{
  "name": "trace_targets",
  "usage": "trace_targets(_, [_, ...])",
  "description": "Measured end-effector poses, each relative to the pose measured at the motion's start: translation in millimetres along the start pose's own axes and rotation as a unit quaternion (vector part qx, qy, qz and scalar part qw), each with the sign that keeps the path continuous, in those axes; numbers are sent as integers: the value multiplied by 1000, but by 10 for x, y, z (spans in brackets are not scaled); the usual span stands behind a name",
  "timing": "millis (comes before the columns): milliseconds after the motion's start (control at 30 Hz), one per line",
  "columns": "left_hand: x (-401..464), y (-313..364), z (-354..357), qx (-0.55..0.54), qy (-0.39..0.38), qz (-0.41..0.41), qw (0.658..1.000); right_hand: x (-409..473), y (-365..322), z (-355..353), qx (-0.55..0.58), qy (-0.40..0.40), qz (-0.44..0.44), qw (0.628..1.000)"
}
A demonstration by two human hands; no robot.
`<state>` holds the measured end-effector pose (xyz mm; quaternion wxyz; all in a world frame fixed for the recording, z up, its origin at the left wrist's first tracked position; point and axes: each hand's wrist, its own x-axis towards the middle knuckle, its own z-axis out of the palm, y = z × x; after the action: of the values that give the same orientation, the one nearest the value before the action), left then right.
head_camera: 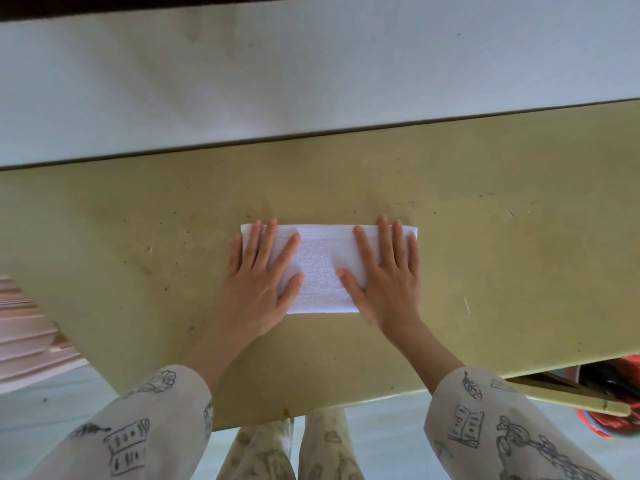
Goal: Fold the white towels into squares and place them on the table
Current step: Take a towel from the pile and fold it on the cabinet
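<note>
At the far left, pale pink steps [24,341] show beyond the edge of the yellowish desk [138,237], whose top is scuffed and speckled with small dark marks. Near the middle of the desk lies the white towel [320,271], folded into a flat, wide rectangle. The left hand [258,282] presses flat on the towel's left end — its fingers [273,244] straight and spread apart, gripping nothing, the thumb out toward the towel's middle. The right hand [388,282] lies the same way on the right end, fingers straight and fanned, palm down on the cloth. Both sleeves are pale with dark line drawings. Under the desk's right corner sits something red [613,403] — too hidden to identify. A white wall [311,71] runs behind the desk.
</note>
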<state>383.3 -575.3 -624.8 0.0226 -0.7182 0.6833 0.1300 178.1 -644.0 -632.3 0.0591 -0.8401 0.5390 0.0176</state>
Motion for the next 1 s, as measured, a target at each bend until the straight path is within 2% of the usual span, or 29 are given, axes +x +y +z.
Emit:
trace_targets(100, [47, -30, -108, -65, 29, -25, 997, 3, -13, -7, 0, -8, 5, 1000])
trace_targets(233, [211, -93, -334, -98, 65, -117, 986, 8, -21, -17, -5, -16, 7, 1000])
trace_targets(433, [492, -165, -571, -134, -54, -177, 973, 9, -26, -13, 2, -10, 9, 1000])
trace_targets(533, [542, -123, -611, -119, -113, -188, 968, 5, -28, -18, 5, -11, 10, 1000])
trace_targets(700, [514, -83, -657, -123, -103, -185, 970, 4, -30, -20, 11, -8, 9, 1000])
trace_targets(767, [470, -137, -658, -183, -110, -224, 951, 9, -26, -19, 9, -7, 9, 1000])
trace_targets(900, [346, -271, -621, -347, -158, -290, 878, 4, -26, -12, 8, -7, 8, 1000])
trace_targets(1000, [246, -199, -607, -375, -149, -310, 861, 11, -22, -7, 7, -11, 3, 1000])
